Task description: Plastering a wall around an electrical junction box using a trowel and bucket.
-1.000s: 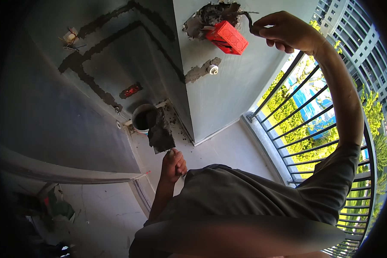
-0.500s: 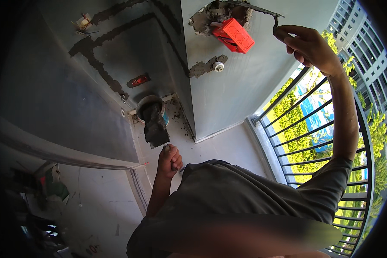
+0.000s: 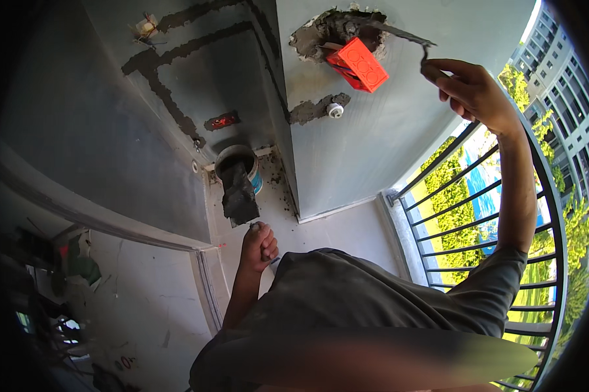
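My left hand (image 3: 258, 243) is closed round the handle of a flat trowel (image 3: 242, 221) heaped with dark wet mortar (image 3: 237, 196). Raised at the right, my right hand (image 3: 474, 93) grips the crooked handle of a narrow pointing trowel (image 3: 409, 36). Its thin blade reaches into a rough hole (image 3: 311, 34) in the grey wall, where the tip merges with dark mortar. Just below the blade, a red electrical box (image 3: 362, 63) sits tilted, partly out of the hole. Neither hand touches it.
Beyond the left trowel, a bucket (image 3: 256, 179) stands in the corner, with crumbs around it. A white pipe fitting (image 3: 335, 110) sticks out of the wall. Dark mortar-filled channels (image 3: 196, 42) cross the left wall. Black balcony railings (image 3: 474, 219) curve along the right.
The whole view has shifted a little, the wall sitting slightly lower and further right. Both hands keep their trowels, and the narrow blade still reaches into the hole.
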Motion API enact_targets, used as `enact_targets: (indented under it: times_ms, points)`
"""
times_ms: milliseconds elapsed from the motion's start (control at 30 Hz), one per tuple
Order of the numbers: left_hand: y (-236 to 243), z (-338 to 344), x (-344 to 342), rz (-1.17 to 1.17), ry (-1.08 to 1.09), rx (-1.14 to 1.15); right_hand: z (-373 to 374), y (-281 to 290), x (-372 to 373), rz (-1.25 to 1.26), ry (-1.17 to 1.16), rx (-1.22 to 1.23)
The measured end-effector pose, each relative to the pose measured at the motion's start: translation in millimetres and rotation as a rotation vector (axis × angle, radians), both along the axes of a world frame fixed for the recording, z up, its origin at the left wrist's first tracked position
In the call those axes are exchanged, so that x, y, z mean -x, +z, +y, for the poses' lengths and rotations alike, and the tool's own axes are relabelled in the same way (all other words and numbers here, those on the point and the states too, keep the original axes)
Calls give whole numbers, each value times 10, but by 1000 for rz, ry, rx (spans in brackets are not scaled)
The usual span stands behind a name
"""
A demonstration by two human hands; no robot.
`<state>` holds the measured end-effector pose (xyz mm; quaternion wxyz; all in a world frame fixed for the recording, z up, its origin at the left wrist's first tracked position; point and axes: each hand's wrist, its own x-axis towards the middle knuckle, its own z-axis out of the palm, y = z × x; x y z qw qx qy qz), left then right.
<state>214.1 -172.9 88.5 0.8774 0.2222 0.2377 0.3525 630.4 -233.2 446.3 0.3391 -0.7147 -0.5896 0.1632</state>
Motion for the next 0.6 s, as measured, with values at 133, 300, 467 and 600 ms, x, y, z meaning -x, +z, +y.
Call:
enact_targets:
  times_ms: [133, 300, 467, 600]
  points:
    - [-135, 19, 40, -25, 4, 13, -50, -133, -147, 74, 15, -34]
    - [-135, 346, 27, 67, 45, 25, -456, -514, -452, 56, -63, -181]
    - [-707, 964, 360, 126, 49, 151, -498, -887, -401, 337, -17, -385]
    - [-1123, 1494, 634, 175, 72, 268, -569, -1061, 62, 449, 197, -450]
